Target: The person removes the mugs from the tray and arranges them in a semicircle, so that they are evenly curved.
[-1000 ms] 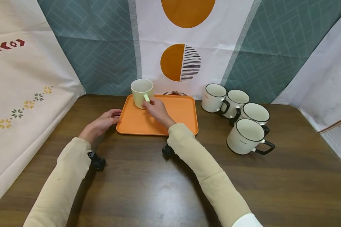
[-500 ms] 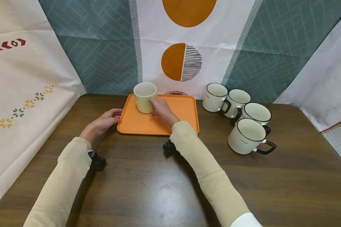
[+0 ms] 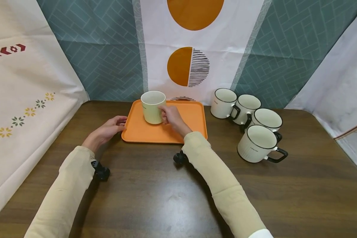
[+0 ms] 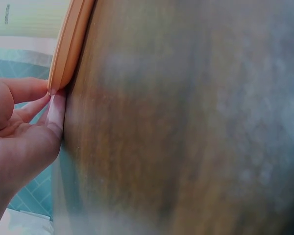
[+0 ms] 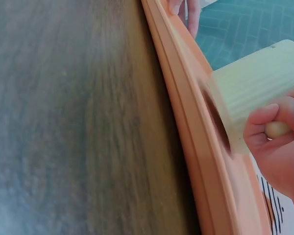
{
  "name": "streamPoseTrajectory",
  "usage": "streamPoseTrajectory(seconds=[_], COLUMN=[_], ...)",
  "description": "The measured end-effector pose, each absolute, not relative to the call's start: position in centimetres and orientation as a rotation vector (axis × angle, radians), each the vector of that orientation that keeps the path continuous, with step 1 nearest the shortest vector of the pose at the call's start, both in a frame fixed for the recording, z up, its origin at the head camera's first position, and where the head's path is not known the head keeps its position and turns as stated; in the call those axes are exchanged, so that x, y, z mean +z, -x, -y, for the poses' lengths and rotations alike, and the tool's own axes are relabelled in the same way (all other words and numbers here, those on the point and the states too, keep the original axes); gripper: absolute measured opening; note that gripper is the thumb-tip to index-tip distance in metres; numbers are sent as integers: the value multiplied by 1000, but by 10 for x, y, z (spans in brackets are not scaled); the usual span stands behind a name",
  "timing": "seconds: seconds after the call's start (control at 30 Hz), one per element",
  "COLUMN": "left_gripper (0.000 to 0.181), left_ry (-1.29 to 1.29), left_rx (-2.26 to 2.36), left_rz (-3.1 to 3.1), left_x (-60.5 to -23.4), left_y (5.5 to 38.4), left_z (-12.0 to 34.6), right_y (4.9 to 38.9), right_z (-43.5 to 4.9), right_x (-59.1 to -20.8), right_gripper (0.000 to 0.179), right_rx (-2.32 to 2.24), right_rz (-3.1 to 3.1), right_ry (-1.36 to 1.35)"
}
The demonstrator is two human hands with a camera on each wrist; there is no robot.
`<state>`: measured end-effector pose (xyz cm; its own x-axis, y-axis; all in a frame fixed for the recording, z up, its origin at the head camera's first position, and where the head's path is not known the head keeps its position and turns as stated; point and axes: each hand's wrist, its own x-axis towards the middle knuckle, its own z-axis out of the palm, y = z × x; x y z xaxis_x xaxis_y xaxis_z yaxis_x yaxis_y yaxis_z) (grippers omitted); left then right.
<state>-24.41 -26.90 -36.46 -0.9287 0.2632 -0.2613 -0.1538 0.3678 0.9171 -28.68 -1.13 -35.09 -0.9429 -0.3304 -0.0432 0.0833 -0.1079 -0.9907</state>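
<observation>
In the head view, my right hand [image 3: 173, 117] grips the handle of a pale yellow-green mug [image 3: 152, 111]. Its fingers curl round the handle [image 5: 277, 129] in the right wrist view. The upright mug is over the left half of an orange tray [image 3: 178, 134]; whether its base touches the tray is unclear. At the tray's left edge is my left hand [image 3: 107, 130], its fingers fairly straight. The left wrist view shows thumb and fingertips touching the tray's rim [image 4: 68, 54], one finger low by the tabletop.
Several white mugs with black rims and black handles stand close together right of the tray, the nearest mug [image 3: 257, 143] at the front. Everything stands on a brown wooden table [image 3: 154, 191]. A patterned cloth [image 3: 107, 53] hangs behind, with white cloths at both sides.
My right hand has brought the mug toward me and slightly right over the tray, turning its handle to the right. The left hand has stayed at the tray's edge.
</observation>
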Motion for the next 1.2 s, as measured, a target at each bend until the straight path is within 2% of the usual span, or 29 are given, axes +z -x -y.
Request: streamPoseTrajectory(seconds=[0.33, 0.5, 0.73, 1.2], left_gripper=[60, 59, 59, 61], left_ry=[-98, -103, -111, -117], left_rx=[1586, 1589, 1589, 1581], left_rz=[-2263, -2272, -2271, -2273], left_x=[-365, -366, -367, -369], left_y=[244, 244, 245, 246], left_z=[270, 271, 270, 272], right_y=[277, 264, 241, 194], right_z=[0, -3, -15, -74], right_x=[-340, -333, -325, -328], right_gripper=[41, 34, 34, 38], right_rx=[-2135, -2152, -2131, -2150], right_rz=[-1811, -1743, -1803, -1877], right_ry=[273, 341, 412, 460])
